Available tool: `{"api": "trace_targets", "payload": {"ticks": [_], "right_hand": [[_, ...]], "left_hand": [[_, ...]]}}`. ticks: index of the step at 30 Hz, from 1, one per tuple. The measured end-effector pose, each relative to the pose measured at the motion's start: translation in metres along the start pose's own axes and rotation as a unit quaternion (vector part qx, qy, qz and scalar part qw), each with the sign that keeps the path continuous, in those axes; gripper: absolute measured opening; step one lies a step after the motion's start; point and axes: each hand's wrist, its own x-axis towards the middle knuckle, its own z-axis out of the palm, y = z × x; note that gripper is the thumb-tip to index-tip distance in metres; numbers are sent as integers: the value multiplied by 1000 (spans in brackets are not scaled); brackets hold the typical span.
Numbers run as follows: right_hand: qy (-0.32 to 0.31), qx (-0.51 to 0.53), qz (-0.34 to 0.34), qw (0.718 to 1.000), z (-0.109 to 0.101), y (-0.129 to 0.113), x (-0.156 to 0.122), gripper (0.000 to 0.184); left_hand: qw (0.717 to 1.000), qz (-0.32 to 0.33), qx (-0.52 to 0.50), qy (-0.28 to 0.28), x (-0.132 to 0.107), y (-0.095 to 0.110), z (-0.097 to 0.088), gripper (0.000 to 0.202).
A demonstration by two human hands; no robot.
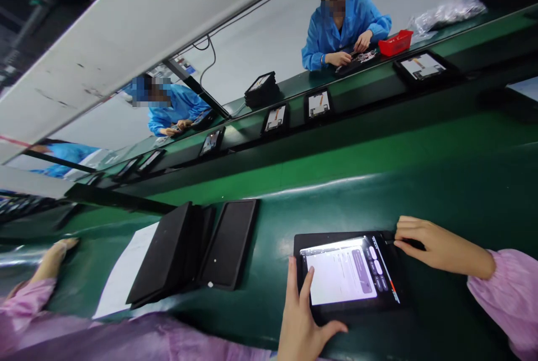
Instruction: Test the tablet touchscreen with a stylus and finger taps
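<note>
In the head view, a tablet [342,277] with its screen lit is found at the lower right of the frame, laid flat in a black tray [323,236]; the tray was probably picked so the back isn't scraped on the green table [269,288]. The left hand [300,316] is set at the tablet's near left corner, fingers and thumb spread well apart with nothing clamped, and a couple of fingertips are laid over the left edge, likely so the thing is steadied from that side. The right hand [414,242] is brought to the upper right corner, thumb and fingertips bunched near each other; whether they're actually closed, or on what, can't be made out, though fine work seems likely from that pose. In the middle of the frame a stack [163,263] of black trays is parked with a loose tray [230,243] right beside it, within easy reach I guess would be the idea, and a paper [120,271] is partly covered by the stack. Over at the far left, another person's hand [56,254] is seen. Up top, units [318,104] are spread out in trays along the far line, presumably so each can be reached separately, and a red bin [395,44] is placed next to a co-worker [344,30] in blue, probably for handy access.
</note>
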Motion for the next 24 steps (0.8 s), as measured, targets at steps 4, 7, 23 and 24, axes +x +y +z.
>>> {"api": "trace_targets", "payload": {"ticks": [4,7,23,24], "right_hand": [[-26,16,-6,1000,-1,-1,0,39],[-22,23,-13,999,-2,-1,2,35],[-16,24,-9,1000,-1,2,2,31],[-14,24,-10,1000,-1,2,2,30]], "left_hand": [[998,-25,9,61,-4,5,11,143],[998,-42,16,46,0,15,8,138],[975,151,149,-71,64,90,31,72],[974,153,150,-74,63,89,31,71]]}}
